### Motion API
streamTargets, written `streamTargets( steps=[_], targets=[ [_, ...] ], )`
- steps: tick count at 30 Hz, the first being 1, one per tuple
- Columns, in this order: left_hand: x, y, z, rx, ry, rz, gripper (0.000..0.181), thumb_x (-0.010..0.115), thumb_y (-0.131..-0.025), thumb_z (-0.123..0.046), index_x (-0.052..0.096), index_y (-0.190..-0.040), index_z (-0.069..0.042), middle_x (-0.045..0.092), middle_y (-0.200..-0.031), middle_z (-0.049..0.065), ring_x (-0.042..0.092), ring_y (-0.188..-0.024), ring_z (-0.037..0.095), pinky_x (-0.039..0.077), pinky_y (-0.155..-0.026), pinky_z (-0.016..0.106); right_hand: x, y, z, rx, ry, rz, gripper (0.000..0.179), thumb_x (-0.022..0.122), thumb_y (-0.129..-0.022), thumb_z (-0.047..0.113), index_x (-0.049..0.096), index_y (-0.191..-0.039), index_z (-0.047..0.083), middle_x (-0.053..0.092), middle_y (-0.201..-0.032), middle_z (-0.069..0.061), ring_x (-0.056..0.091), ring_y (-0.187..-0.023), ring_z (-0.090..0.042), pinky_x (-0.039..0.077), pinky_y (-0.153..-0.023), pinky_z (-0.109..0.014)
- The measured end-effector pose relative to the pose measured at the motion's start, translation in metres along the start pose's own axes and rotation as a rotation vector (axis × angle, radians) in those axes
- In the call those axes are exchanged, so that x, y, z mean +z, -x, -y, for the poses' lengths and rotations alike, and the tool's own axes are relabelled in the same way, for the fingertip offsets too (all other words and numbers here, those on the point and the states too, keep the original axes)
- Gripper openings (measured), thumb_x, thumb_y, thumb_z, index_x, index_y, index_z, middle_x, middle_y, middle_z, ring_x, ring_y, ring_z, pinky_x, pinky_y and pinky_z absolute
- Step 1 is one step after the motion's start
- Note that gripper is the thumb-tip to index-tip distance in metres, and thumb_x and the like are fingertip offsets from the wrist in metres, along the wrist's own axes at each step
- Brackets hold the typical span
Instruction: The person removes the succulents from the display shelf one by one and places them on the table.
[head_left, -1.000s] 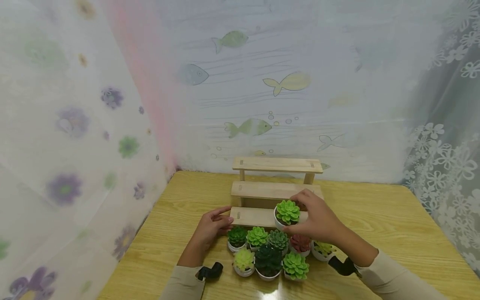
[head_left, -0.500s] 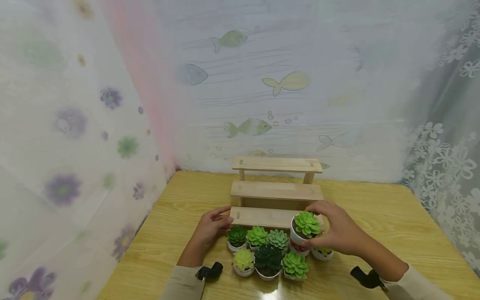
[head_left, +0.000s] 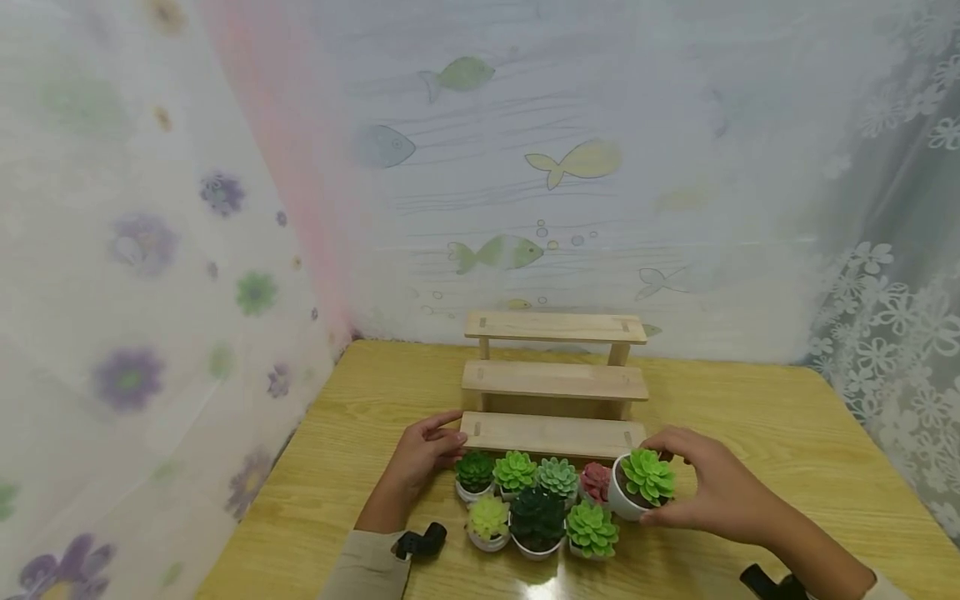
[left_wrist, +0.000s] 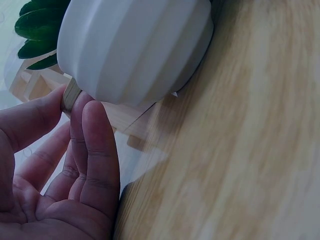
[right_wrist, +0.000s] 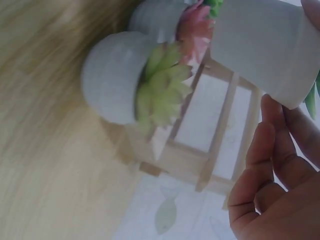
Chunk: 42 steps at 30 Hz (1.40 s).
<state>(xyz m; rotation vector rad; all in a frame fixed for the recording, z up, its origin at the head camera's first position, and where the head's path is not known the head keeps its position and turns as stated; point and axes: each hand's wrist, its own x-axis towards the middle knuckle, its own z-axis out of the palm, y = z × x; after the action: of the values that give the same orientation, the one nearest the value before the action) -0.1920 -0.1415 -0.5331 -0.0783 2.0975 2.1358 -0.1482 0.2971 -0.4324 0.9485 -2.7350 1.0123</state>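
Note:
My right hand [head_left: 723, 492] grips a white pot [head_left: 628, 498] by its rim, thumb on the near side. A bright green succulent [head_left: 649, 477] fills it. In the right wrist view this pot [right_wrist: 265, 47] is raised above the yellow-green succulent [right_wrist: 162, 87], which the head view hides behind it. My left hand [head_left: 422, 454] pinches the left end of the lowest board [head_left: 551, 433] of a three-step wooden rack between thumb and fingers. Close by in the left wrist view is a fluted white pot [left_wrist: 135, 47] with dark green leaves.
Several potted succulents stand packed before the rack: a large dark green one [head_left: 537, 521], a red one [head_left: 596, 482], a pale yellow-green one [head_left: 488, 518] and other green ones. The middle board [head_left: 555, 380] and top board [head_left: 555, 326] rise behind, near the fish-patterned curtain [head_left: 675, 192].
My right hand has carried the bright green succulent rightward and toward me, from over the lowest board to the right end of the pot group. My left hand has stayed put.

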Motion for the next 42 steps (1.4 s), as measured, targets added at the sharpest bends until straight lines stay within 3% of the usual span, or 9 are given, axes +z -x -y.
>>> streamTargets(
  steps=[5,13,20,27,33,38,42],
  targets=[
    [0.000,-0.001,0.000,-0.004,0.007,-0.004,0.054,0.074,-0.096,-0.009,0.058,-0.148,-0.009,0.077,-0.107,0.006,0.076,-0.085,0.016,0.063,-0.074,0.031,0.001,0.011,-0.007,-0.002,0.001,-0.006,0.065,0.093,-0.068,0.057,0.066,-0.123,0.035,0.062,-0.111,0.023,0.055,-0.095,0.000,0.052,-0.075,-0.033],
    [0.002,-0.003,-0.003,-0.003,0.014,-0.014,0.053,0.074,-0.096,-0.009,0.058,-0.147,-0.008,0.077,-0.106,0.007,0.076,-0.084,0.016,0.062,-0.073,0.030,0.009,0.020,-0.017,-0.089,-0.033,-0.014,0.066,0.097,-0.064,0.049,0.065,-0.120,0.035,0.061,-0.107,0.021,0.052,-0.090,0.000,0.047,-0.068,-0.027],
    [0.002,-0.006,-0.004,-0.006,0.000,-0.038,0.051,0.074,-0.096,-0.009,0.061,-0.145,-0.009,0.077,-0.106,0.008,0.076,-0.084,0.017,0.062,-0.073,0.031,0.018,0.023,-0.025,-0.078,-0.076,0.016,0.064,0.096,-0.066,0.047,0.067,-0.121,0.032,0.060,-0.105,0.020,0.050,-0.085,0.000,0.041,-0.063,-0.022],
    [0.002,-0.007,-0.002,-0.017,0.004,-0.028,0.052,0.074,-0.096,-0.009,0.059,-0.146,-0.008,0.077,-0.108,0.008,0.076,-0.084,0.017,0.063,-0.074,0.031,0.028,0.031,-0.028,-0.025,-0.124,0.035,0.063,0.095,-0.070,0.043,0.067,-0.124,0.025,0.061,-0.108,0.015,0.053,-0.080,0.000,0.047,-0.055,-0.021],
    [-0.001,-0.004,-0.002,-0.008,-0.002,-0.018,0.053,0.073,-0.096,-0.008,0.058,-0.147,-0.008,0.077,-0.111,0.011,0.076,-0.085,0.017,0.062,-0.074,0.031,0.034,0.037,-0.024,-0.007,-0.150,0.056,0.065,0.093,-0.074,0.043,0.068,-0.128,0.018,0.062,-0.115,0.009,0.054,-0.085,0.002,0.054,-0.057,-0.023],
    [-0.002,-0.003,-0.003,-0.014,-0.010,-0.008,0.054,0.075,-0.096,-0.011,0.058,-0.147,-0.008,0.077,-0.112,0.011,0.076,-0.087,0.017,0.062,-0.074,0.031,0.035,0.044,-0.024,0.027,-0.147,0.088,0.064,0.090,-0.078,0.047,0.067,-0.130,0.018,0.061,-0.115,0.006,0.059,-0.093,0.003,0.057,-0.059,-0.022],
    [0.000,-0.002,-0.002,-0.021,0.000,-0.006,0.055,0.076,-0.095,-0.012,0.059,-0.147,-0.008,0.077,-0.109,0.009,0.076,-0.085,0.017,0.062,-0.074,0.030,0.037,0.049,-0.023,0.008,-0.138,0.074,0.058,0.090,-0.078,0.045,0.068,-0.127,0.022,0.060,-0.113,0.008,0.060,-0.095,0.003,0.058,-0.059,-0.022]
  ],
)
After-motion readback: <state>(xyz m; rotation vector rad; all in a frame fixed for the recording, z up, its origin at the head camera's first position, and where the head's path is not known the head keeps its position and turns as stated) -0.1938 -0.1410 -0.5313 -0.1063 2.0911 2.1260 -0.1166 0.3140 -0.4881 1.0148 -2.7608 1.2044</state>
